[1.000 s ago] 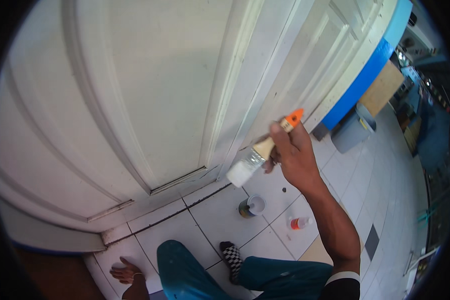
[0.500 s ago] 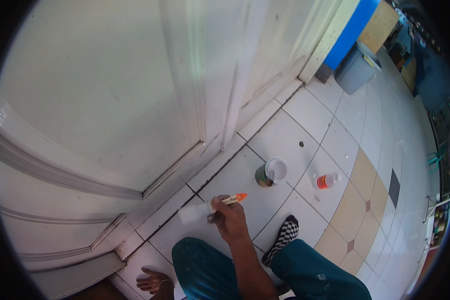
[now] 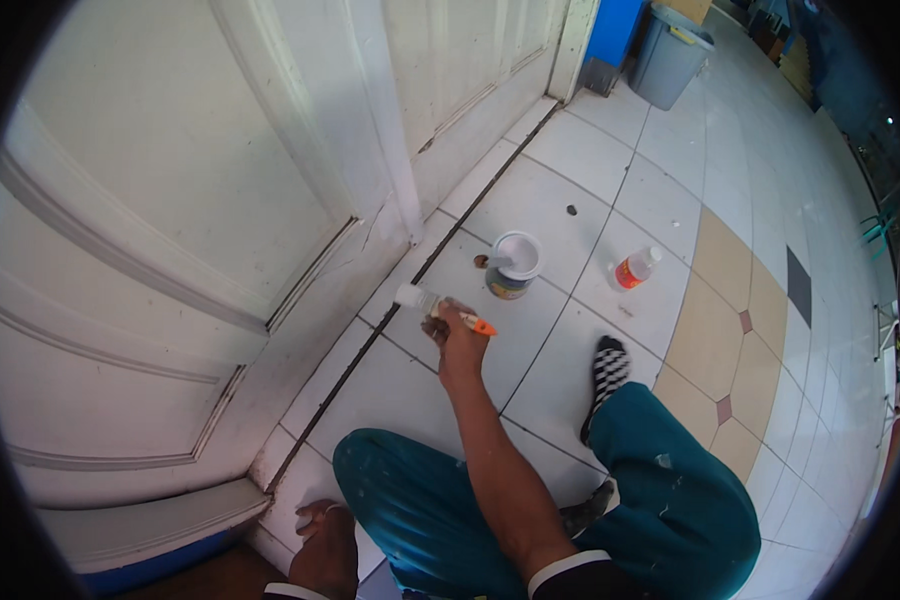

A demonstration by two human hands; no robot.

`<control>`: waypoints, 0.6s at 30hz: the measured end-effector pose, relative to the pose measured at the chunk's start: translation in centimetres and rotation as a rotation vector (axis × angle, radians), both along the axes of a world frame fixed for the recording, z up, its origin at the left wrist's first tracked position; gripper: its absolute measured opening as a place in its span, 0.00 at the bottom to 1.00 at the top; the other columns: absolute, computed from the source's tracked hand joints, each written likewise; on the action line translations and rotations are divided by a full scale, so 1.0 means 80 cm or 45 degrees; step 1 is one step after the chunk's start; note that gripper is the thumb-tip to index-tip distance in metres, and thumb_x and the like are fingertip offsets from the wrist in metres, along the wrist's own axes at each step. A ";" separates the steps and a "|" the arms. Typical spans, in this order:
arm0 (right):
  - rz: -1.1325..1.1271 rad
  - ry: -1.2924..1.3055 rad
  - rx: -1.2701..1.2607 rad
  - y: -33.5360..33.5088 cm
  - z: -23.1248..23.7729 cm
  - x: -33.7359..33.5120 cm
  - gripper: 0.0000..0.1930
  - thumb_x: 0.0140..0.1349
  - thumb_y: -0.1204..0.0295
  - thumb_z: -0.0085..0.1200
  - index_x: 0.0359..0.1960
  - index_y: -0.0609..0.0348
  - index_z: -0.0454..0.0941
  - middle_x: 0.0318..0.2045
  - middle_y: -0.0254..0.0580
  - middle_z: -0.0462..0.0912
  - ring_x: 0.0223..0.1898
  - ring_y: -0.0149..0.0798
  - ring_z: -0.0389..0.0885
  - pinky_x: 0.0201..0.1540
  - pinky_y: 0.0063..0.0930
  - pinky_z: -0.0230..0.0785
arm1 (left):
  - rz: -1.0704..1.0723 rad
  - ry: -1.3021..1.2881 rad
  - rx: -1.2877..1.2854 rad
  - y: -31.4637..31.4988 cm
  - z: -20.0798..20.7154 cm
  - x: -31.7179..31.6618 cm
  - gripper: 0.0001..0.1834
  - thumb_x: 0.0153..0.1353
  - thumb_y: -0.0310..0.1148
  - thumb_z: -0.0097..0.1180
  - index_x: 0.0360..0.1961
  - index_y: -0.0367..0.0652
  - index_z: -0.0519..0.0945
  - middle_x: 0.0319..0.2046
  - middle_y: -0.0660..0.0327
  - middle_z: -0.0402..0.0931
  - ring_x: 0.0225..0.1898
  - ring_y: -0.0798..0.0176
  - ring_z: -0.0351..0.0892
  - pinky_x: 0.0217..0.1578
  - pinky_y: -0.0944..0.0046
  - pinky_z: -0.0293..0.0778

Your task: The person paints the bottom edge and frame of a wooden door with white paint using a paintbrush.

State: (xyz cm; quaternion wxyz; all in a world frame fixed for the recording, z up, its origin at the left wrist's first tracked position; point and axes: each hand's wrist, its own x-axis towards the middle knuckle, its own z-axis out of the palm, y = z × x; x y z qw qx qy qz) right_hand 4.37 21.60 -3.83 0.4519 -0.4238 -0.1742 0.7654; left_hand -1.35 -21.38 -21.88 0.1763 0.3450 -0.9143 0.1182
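My right hand (image 3: 457, 335) is closed round the handle of a paintbrush (image 3: 408, 294). The brush has an orange handle tip, and its whitish bristles point toward the doors, above the dark gap along the floor. Just beyond stands an open paint can (image 3: 509, 287) with pale paint inside and a light stick-like thing leaning in it. To its right, a clear plastic bottle (image 3: 638, 268) with a red label and white cap stands on the tiles. My left hand (image 3: 317, 516) rests on the floor beside my left knee, its fingers partly visible and stretched out.
White panelled doors (image 3: 170, 160) fill the left side, ending in a raised ledge (image 3: 170, 510) at lower left. White floor tiles (image 3: 560, 345) carry a beige patterned band (image 3: 720, 310). A grey bin (image 3: 668, 62) stands by a blue wall (image 3: 612, 30). My checkered sock (image 3: 608, 375) is near the bottle.
My right hand has moved away from me with the paintbrush, whose handle now slants down to the right. The view has shifted, showing more of my legs. My left hand stays on the floor.
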 end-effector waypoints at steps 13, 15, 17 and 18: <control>-0.170 -0.231 0.092 0.052 -0.041 -0.084 0.21 0.71 0.68 0.60 0.57 0.74 0.77 0.42 0.46 0.85 0.37 0.36 0.85 0.45 0.32 0.82 | 0.110 0.079 0.053 -0.035 -0.084 -0.051 0.46 0.68 0.73 0.39 0.72 0.48 0.66 0.76 0.55 0.59 0.77 0.49 0.57 0.73 0.42 0.55; -0.142 -0.239 0.084 0.055 -0.041 -0.105 0.21 0.71 0.67 0.60 0.57 0.73 0.77 0.42 0.46 0.85 0.38 0.35 0.85 0.44 0.31 0.81 | 0.145 0.108 0.050 -0.044 -0.091 -0.064 0.46 0.68 0.73 0.39 0.72 0.48 0.67 0.77 0.55 0.59 0.77 0.49 0.57 0.73 0.42 0.54; -0.119 -0.526 0.112 0.068 -0.050 -0.097 0.22 0.72 0.67 0.59 0.60 0.74 0.77 0.43 0.44 0.85 0.41 0.32 0.83 0.46 0.29 0.78 | 0.143 0.077 0.062 -0.016 -0.079 -0.046 0.45 0.68 0.73 0.39 0.72 0.48 0.67 0.77 0.55 0.58 0.77 0.48 0.57 0.73 0.42 0.54; -0.118 -0.525 0.098 0.067 -0.050 -0.106 0.22 0.72 0.67 0.59 0.60 0.74 0.77 0.43 0.44 0.85 0.41 0.32 0.83 0.46 0.29 0.78 | 0.149 0.084 0.060 -0.015 -0.073 -0.049 0.45 0.68 0.73 0.39 0.72 0.48 0.67 0.77 0.55 0.58 0.77 0.48 0.57 0.73 0.42 0.54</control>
